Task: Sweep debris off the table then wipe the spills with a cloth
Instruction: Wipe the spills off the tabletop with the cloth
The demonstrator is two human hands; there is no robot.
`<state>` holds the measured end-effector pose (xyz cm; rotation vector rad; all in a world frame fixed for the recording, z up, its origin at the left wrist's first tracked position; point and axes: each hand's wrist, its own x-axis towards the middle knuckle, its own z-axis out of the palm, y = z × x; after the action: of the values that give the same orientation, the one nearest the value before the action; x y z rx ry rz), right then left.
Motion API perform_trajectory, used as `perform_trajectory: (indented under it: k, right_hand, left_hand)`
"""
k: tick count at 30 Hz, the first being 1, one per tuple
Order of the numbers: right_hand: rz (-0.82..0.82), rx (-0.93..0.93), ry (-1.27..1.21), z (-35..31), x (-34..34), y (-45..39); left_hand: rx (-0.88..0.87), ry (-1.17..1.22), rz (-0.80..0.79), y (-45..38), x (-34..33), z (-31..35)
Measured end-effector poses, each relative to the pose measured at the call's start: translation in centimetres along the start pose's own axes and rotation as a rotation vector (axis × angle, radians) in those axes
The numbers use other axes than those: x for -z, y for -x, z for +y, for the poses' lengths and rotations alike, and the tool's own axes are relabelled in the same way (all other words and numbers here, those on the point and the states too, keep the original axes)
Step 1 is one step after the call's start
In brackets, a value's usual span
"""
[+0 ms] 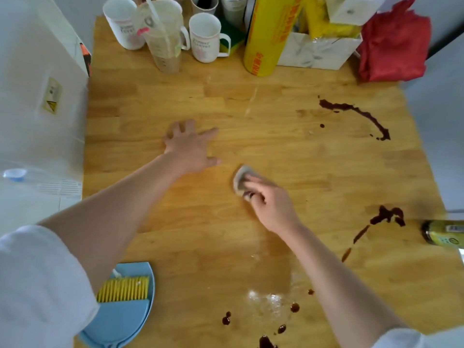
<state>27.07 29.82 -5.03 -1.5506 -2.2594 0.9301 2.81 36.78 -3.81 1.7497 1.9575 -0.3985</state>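
The cloth (242,180) lay mid-frame on the worktop (288,151), clutched under the right hand (272,205); the left hand (192,146) rested splayed, holding nothing. Firm overlapping strokes toward the dark spills (359,113) at right would likely serve best.

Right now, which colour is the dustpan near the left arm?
Light blue. The dustpan holds a yellow-bristled brush; the head view shows it.

Left hand (190,146) lies flat, fingers (187,126) spread; right hand (271,204) is curled, both arms outstretched.
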Motion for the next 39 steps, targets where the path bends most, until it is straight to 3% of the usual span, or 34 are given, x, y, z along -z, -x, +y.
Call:
perform_trajectory:
  k: [2, 3, 7, 9, 11, 13, 15, 16, 18, 19, 24, 26, 28, 30, 32, 33, 35, 37, 39]
  right_hand:
    - [-0.169, 0.002, -0.047, 1.8, 1.7, 0.8]
    - [-0.127, -0.065, -0.060, 3.4, 3.1, 1.0]
    - [0.426, -0.636, -0.119, 8.8, 9.0, 0.3]
    - [0.506, -0.734, -0.130, 7.5, 7.8, -0.6]
    - [0.420, -0.519, -0.197, 3.7, 3.6, -1.2]
    - [0.134, -0.124, -0.132, -1.3, -1.3, -0.5]
    - [-0.202, 0.157, -0.070, -4.6, -4.3, 1.2]
    - [-0.305, 0.209, -0.079, -4.6, -4.5, 2.0]
    - [-0.346, 0.130, -0.132, -2.4, -2.3, 3.1]
    - [-0.284, 0.043, -0.130, -0.7, -0.5, 3.6]
    - [0.364, -0.627, -0.172, 6.8, 6.6, 3.7]
    - [0.411, -0.625, -0.181, 4.8, 4.4, 3.0]
    - [0.244, -0.360, -0.175, 0.6, 0.2, 3.4]
    - [-0.052, -0.058, -0.119, -2.8, -3.5, 5.2]
    - [-0.268, 0.003, -0.102, -3.1, -4.0, 6.8]
    - [-0.287, -0.048, -0.103, -2.3, -3.1, 7.2]
    - [-0.128, -0.256, -0.098, 0.6, 0.2, 7.7]
    - [0.199, -0.573, -0.162, 3.7, 3.2, 7.8]
    - [0.438, -0.713, -0.178, 4.6, 3.8, 7.3]
  left_hand:
    - [0.007, 0.000, -0.001, 0.0, -0.1, 0.0]
    - [0.008, -0.003, -0.001, 0.1, -0.2, 0.1]
    - [-0.004, -0.006, 0.022, 0.4, -0.4, 0.0]
    - [-0.009, -0.020, 0.019, 0.5, -0.4, -0.1]
    - [-0.003, -0.041, 0.004, 0.5, -0.4, -0.1]
    - [0.006, -0.040, -0.010, 0.4, -0.2, -0.1]
    - [-0.001, -0.009, -0.021, 0.5, 0.3, -0.2]
    - [-0.019, -0.006, -0.031, 0.8, 0.5, -0.4]
    - [-0.082, -0.033, -0.011, 1.6, 0.3, -1.0]
    - [-0.092, -0.019, 0.008, 2.3, -0.1, -1.5]
    - [-0.022, 0.056, 0.009, 6.7, -2.8, -3.7]
    - [0.024, 0.057, 0.026, 7.6, -3.1, -3.2]
    - [0.097, 0.066, -0.003, 8.1, -3.2, -2.4]
    - [0.124, 0.082, -0.035, 8.5, -3.4, -2.0]
    - [0.116, 0.107, -0.045, 8.7, -3.3, -1.8]
    - [0.110, 0.124, -0.052, 8.9, -3.3, -2.0]
    - [0.104, 0.152, -0.055, 9.1, -3.5, -2.1]
    - [0.088, 0.150, -0.038, 9.2, -4.1, -2.1]
    - [0.082, 0.134, -0.017, 9.2, -4.7, -2.1]
